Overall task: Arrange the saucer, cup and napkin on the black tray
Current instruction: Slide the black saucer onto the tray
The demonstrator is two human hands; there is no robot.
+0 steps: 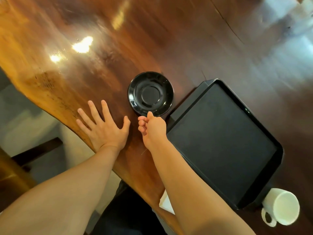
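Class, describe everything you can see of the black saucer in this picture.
The saucer is round, glossy black, probably glazed ceramic, with a raised rim and a circular well in its middle for a cup. It is empty and lies flat, right way up, on the wooden table, just off a corner of the black tray, not on it. The right hand reaches its near edge, fingertips at the rim; a firm grip cannot be confirmed.

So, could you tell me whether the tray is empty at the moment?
Empty. The tray shows only bare black floor; the saucer and cup sit on the table beside it.
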